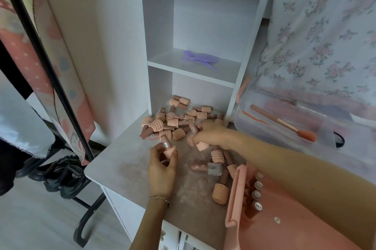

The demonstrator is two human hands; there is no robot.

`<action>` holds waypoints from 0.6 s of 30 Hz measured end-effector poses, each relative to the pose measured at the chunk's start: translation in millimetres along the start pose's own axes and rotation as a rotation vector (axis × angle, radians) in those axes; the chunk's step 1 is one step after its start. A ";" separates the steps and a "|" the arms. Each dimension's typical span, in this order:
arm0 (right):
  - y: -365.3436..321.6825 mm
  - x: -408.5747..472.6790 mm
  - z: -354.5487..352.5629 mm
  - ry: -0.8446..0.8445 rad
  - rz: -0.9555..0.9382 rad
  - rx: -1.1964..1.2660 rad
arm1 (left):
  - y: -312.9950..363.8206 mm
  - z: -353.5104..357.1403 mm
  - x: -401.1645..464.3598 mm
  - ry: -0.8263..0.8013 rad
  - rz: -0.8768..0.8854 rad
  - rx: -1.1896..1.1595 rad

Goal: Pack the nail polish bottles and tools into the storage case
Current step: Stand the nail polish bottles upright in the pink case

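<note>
Your left hand (162, 165), at lower centre of the frame, was curled around one nail polish bottle (167, 146), pinching it between thumb and fingers so that the bottle stood out above the knuckles, tilted toward the upper left. Your right hand (210, 133) reached in from the right edge and sat just right of centre, its fingers closed on two more bottles (195, 137), one sticking up above the fist and one ribbed peach cap showing below it.

The main heap of bottles (175, 119) lay just above and to the left of both hands, spilling out of the lowest bay of the white shelf unit (158, 25) onto the grey tabletop (122, 160). A few loose bottles (218, 172) lay below your right hand, between it and the storage case (236, 194) at the lower right. That pink case stood open, with a row of bottles (256, 190) already lined up inside along its left wall.

At the right of the frame, above your right forearm, a clear plastic tray (244, 119) held a long brush (282, 122) and a thinner pink tool (256, 119). A purple item (200, 58) rested on the middle shelf.
</note>
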State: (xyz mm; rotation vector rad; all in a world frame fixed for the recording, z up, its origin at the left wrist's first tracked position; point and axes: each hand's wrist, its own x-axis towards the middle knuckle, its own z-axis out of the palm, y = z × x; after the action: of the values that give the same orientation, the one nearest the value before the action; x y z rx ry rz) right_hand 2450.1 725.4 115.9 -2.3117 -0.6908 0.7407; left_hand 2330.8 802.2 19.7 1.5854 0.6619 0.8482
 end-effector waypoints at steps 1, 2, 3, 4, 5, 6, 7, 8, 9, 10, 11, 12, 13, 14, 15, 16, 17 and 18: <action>-4.5 -9.1 -3.8 0.030 -0.041 0.062 | 0.1 -1.5 0.9 -0.006 0.002 0.009; -8.3 -20.3 -8.7 0.061 -0.093 0.108 | 1.2 -3.5 1.6 -0.014 -0.006 0.000; -11.4 -32.6 -14.3 0.098 -0.143 0.133 | 2.4 -6.2 2.3 -0.027 -0.021 -0.015; -13.2 -46.2 -20.1 0.136 -0.193 0.148 | 4.2 -8.7 3.1 -0.045 -0.034 -0.025; -13.4 -60.9 -25.5 0.166 -0.233 0.161 | 6.2 -11.4 3.4 -0.068 -0.046 -0.022; -11.3 -75.7 -30.0 0.191 -0.261 0.166 | 9.4 -13.6 1.7 -0.096 -0.059 -0.027; -7.5 -90.7 -34.1 0.212 -0.283 0.164 | 13.8 -15.3 -2.3 -0.134 -0.078 -0.055; -1.7 -105.9 -37.2 0.232 -0.300 0.159 | 19.4 -15.8 -9.0 -0.181 -0.104 -0.105; 5.4 -120.5 -39.5 0.251 -0.320 0.155 | 25.8 -15.5 -18.0 -0.233 -0.140 -0.161; 13.1 -134.5 -41.5 0.267 -0.340 0.148 | 32.8 -15.5 -27.7 -0.285 -0.176 -0.216; 21.9 -147.0 -42.9 0.285 -0.355 0.140 | 39.6 -15.0 -38.2 -0.337 -0.208 -0.270; 30.5 -158.6 -43.3 0.313 -0.369 0.124 | 45.9 -14.5 -49.2 -0.386 -0.233 -0.322; 39.1 -168.7 -43.2 0.337 -0.378 0.105 | 51.3 -13.8 -60.0 -0.426 -0.248 -0.360; 47.8 -178.3 -42.7 0.357 -0.373 0.088 | 56.5 -11.8 -70.8 -0.451 -0.257 -0.381; 56.8 -186.9 -42.8 0.370 -0.363 0.079 | 61.7 -8.8 -81.1 -0.458 -0.262 -0.390; 65.5 -194.1 -43.1 0.373 -0.351 0.082 | 67.6 -4.8 -90.5 -0.455 -0.259 -0.392; 74.8 -200.1 -43.8 0.366 -0.333 0.098 | 72.3 -0.6 -98.6 -0.443 -0.248 -0.383; 84.3 -205.7 -44.9 0.358 -0.310 0.108 | 77.1 3.8 -105.9 -0.420 -0.234 -0.361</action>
State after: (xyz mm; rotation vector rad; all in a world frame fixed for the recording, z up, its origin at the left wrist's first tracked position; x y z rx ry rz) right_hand 2357.6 522.3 156.3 -2.0960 -0.7938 0.2092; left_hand 2270.0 701.7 77.8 1.2722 0.3570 0.4114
